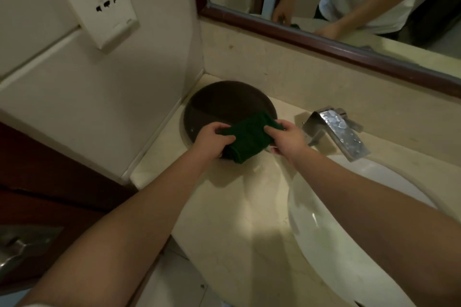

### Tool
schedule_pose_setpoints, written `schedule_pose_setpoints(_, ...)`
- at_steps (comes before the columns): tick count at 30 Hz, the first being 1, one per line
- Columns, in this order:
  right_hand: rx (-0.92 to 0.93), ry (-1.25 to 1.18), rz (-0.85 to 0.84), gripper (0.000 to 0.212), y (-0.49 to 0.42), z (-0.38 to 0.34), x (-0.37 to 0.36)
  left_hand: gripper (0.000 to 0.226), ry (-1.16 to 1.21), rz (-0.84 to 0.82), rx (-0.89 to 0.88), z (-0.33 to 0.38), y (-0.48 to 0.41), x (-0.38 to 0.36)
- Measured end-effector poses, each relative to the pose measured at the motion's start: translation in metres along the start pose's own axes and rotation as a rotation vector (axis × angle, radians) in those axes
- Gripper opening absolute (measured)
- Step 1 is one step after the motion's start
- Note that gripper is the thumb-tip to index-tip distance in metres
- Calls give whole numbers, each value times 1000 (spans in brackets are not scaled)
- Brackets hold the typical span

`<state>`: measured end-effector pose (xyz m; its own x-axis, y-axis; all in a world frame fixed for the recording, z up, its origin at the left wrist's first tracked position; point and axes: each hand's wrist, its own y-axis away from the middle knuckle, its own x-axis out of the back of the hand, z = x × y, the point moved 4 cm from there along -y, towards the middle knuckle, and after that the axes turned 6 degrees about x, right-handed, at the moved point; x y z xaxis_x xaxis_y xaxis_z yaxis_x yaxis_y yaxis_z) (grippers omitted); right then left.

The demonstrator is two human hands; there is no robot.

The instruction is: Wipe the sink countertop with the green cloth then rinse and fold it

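Observation:
The green cloth (245,137) is folded over into a thick band and held between both hands above the near edge of a dark round tray (224,101). My left hand (212,141) grips its left end, my right hand (287,138) pinches its right end. The beige countertop (224,207) stretches below my forearms. The white sink basin (324,232) lies to the right, partly hidden by my right forearm.
A wet metal faucet (336,129) stands just right of my right hand, spout over the basin. A white wall dispenser (99,2) hangs at upper left. The framed mirror (324,40) runs along the back wall. A dark wooden door (37,194) is at the left.

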<state>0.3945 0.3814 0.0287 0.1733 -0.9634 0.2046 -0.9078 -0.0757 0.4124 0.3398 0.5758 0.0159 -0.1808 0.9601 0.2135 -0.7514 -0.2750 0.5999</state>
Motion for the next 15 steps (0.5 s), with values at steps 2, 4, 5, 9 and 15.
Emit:
schedule_pose_setpoints(2, 36, 61, 11, 23, -12, 0, -6, 33, -69, 53, -25, 1, -8, -1)
schedule_pose_setpoints(4, 74, 139, 34, 27, -22, 2, -10, 33, -130, 98, -54, 1, -15, -4)
schedule_pose_setpoints(5, 88, 175, 46, 27, -25, 2, -11, 33, -152, 117, -70, 1, -18, -5)
schedule_pose_setpoints(9, 99, 217, 70, 22, -31, 1, -13, 33, -230, 152, -106, 1, -27, -9)
schedule_pose_setpoints(15, 175, 468, 17, 46, -39, 1, -14, 37, -422, 206, -203, 3, -29, -11)
